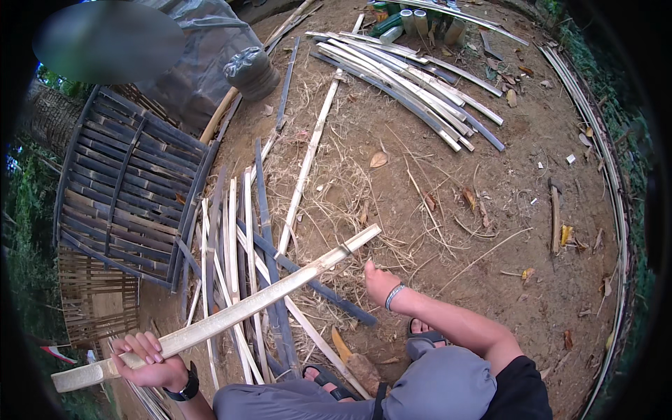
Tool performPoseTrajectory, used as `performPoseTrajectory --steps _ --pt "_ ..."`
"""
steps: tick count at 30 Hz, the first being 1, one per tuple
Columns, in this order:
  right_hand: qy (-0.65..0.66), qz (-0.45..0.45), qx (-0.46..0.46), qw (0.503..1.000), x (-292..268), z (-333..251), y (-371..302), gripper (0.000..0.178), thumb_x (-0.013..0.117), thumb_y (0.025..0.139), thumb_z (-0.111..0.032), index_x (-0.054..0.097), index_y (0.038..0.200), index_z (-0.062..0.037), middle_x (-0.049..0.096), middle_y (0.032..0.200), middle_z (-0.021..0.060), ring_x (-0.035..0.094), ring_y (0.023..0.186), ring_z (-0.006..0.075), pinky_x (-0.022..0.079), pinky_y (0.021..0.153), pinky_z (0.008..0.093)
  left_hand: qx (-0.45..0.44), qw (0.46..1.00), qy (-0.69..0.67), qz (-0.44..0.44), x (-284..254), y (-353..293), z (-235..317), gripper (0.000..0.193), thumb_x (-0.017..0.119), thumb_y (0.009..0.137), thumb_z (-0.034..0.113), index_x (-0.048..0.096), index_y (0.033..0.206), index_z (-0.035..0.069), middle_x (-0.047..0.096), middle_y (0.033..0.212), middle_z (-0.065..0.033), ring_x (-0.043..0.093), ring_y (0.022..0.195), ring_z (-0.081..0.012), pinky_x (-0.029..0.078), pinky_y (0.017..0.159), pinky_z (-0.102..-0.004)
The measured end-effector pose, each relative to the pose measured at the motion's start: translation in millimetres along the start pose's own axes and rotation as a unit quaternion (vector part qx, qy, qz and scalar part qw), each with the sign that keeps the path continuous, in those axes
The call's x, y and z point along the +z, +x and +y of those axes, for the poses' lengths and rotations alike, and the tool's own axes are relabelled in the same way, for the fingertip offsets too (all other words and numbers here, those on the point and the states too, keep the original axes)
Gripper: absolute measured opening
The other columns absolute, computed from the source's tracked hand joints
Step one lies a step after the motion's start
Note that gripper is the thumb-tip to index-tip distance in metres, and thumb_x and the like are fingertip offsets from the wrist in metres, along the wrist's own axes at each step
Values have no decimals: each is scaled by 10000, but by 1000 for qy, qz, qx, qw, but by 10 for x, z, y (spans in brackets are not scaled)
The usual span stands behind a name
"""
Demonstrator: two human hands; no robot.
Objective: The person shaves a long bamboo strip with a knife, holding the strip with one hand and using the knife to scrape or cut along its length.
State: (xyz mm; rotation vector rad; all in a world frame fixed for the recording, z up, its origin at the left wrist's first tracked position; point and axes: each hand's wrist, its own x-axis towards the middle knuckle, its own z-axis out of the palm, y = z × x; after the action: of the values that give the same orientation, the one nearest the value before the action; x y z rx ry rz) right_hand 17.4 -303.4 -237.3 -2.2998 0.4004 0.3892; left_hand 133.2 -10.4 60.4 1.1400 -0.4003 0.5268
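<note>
A long pale split bamboo strip [259,302] slants across the view, from the lower left up toward the middle. My left hand [148,358] is closed around it near its lower left end. Near the strip's other end, a small dark band [343,249] crosses its surface. My right hand [383,283] is closed just below that end, apart from the strip; whatever is in its fingers, if anything, is hidden. Below the strip, between my feet, lies a curved yellowish piece [341,346], beside a brown wooden-looking block [364,371].
Bamboo strips [234,238] lie crossed on the ground at left, with another pile [413,80] farther off. A dark slatted bamboo frame [129,185] stands at left. Thin shavings [336,175] cover the soil. A wooden-handled hammer [555,217] lies at right; bottles [402,26] stand far off.
</note>
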Motion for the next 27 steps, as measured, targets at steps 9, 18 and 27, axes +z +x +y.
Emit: performPoseTrajectory --steps 9,18,27 --pt "8 -19 -34 999 -110 -365 -179 151 383 845 -19 365 970 65 609 737 302 643 714 408 524 635 468 1 999 -6 -44 48 -40 73 312 295 964 307 377 755 90 282 448 13 233 331 -69 232 358 -196" --pt "23 19 19 999 67 78 15 160 333 865 -40 375 971 71 607 753 315 633 724 431 510 656 487 7 997 -6 -74 87 -46 91 312 280 962 307 377 758 93 291 446 15 234 331 -67 246 365 -190" --pt "0 49 47 998 58 649 273 182 341 866 -51 380 963 98 596 793 331 627 755 430 507 653 483 4 996 -19 -83 137 -38 88 309 277 961 310 374 765 91 288 446 12 233 326 -72 240 354 -189"
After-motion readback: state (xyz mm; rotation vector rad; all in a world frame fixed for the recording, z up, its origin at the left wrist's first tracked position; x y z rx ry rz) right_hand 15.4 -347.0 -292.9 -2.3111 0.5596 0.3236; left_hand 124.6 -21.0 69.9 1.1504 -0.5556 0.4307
